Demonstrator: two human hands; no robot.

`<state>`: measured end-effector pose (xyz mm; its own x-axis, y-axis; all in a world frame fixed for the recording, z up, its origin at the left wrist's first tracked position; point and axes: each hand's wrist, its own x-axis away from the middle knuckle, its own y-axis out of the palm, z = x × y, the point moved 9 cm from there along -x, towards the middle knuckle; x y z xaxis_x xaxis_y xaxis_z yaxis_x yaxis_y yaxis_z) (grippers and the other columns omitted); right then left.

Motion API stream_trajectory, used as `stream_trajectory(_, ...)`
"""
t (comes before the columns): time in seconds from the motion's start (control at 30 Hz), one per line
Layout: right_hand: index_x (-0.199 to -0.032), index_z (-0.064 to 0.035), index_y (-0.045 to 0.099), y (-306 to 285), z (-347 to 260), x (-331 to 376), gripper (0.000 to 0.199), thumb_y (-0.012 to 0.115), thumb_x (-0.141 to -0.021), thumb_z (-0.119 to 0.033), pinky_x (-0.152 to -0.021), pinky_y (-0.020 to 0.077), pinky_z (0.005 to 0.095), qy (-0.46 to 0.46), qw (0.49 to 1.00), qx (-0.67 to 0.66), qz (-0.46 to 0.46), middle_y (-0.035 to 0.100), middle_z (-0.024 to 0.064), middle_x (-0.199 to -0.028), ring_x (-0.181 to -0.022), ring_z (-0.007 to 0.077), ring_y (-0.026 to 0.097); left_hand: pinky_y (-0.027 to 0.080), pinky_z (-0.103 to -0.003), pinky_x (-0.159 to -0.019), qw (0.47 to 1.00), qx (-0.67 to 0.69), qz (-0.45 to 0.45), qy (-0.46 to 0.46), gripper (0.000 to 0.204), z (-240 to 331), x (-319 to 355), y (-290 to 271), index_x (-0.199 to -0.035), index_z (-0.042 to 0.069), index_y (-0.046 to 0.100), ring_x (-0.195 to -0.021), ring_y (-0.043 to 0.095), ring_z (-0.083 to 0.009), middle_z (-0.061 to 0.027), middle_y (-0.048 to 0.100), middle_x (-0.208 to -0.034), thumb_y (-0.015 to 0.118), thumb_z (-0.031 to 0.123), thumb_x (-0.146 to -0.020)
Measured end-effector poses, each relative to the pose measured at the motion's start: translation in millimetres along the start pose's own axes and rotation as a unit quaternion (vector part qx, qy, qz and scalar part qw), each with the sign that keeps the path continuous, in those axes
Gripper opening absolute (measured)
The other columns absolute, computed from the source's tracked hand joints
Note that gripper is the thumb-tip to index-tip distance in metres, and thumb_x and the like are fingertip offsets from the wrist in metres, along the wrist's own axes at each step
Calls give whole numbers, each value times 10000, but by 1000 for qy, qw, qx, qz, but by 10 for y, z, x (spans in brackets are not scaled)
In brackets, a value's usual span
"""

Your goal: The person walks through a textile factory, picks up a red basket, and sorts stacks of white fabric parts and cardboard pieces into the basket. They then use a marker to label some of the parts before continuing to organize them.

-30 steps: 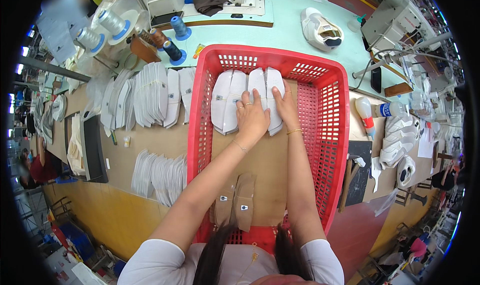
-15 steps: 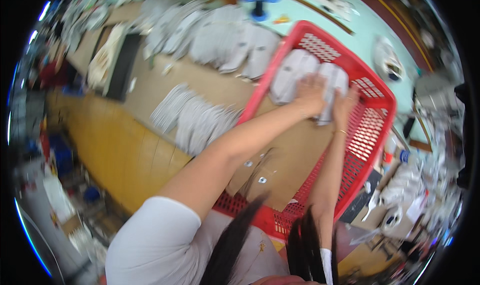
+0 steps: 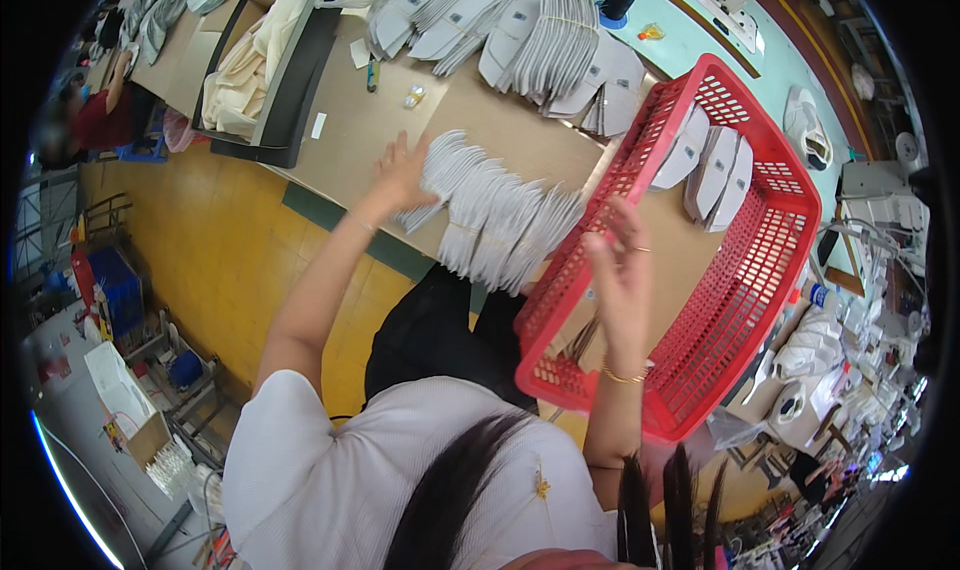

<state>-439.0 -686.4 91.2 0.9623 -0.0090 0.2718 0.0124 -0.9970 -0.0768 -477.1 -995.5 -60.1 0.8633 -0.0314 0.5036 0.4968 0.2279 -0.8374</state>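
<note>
A bundled row of thin, light grey cut pieces (image 3: 500,210) stands on edge across the table. My left hand (image 3: 403,177) is at its left end, fingers spread, holding nothing; whether the fingertips touch the end piece I cannot tell. Over the left rim of a red plastic basket (image 3: 805,270), my right hand (image 3: 622,265) is raised with fingers apart and nothing in it. Inside the basket, bundles of similar grey pieces (image 3: 720,175) lie at the far end on a brown board (image 3: 690,260).
More banded stacks of grey pieces (image 3: 545,45) line the table's far side. A black box of cream fabric (image 3: 250,85) sits at the left. Behind the basket are a blue thread spool (image 3: 620,2), a sewing machine (image 3: 735,0) and a white shoe (image 3: 806,130).
Both hands have come out of the basket, leaving the grey pieces inside. My left hand went left to the bundled row; my right hand drew back to the basket's left rim.
</note>
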Motion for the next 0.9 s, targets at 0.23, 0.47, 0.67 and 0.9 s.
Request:
stream_trajectory(0.23, -1345, 22, 388, 1280, 983, 298, 659, 701, -801, -181, -991, 391, 435, 25, 947, 316, -45, 436, 251, -1270, -1153, 408, 475, 349, -548, -1004, 996, 46, 71, 31, 1198, 30, 66, 363, -1524, 209, 58, -1251, 390, -446, -250, 313, -1434, 826, 319, -611)
stream_trajectory(0.47, -1349, 75, 329, 1061, 1391, 294, 713, 683, -783, -174, -1035, 313, 516, 22, 892, 437, 115, 375, 331, -1298, -1204, 490, 373, 392, -444, -1016, 961, 261, 85, 35, 1236, -490, -77, 347, -1505, 73, 86, -1204, 471, -401, -272, 424, -1343, 867, 259, -565)
stream_trajectory(0.67, -1385, 137, 220, 584, 1761, 194, 848, 688, -763, -198, -1089, 283, 435, 151, 915, 318, 196, 356, 362, -1339, -1267, 457, 361, 423, -378, -1004, 794, 599, -86, -56, 1055, -979, 36, 362, -1475, 9, 144, -1219, 477, -295, -193, 446, -1343, 823, 213, -694)
stream_trajectory(0.9, -1427, 90, 207, 403, 2235, 198, 903, 703, -753, -247, -1095, 296, 389, 163, 945, 99, 267, 358, 319, -1401, -1304, 410, 370, 432, -408, -996, 636, 736, -181, -143, 870, -1143, 319, 565, -1437, 19, 255, -1192, 495, -262, -162, 475, -1293, 772, 180, -756)
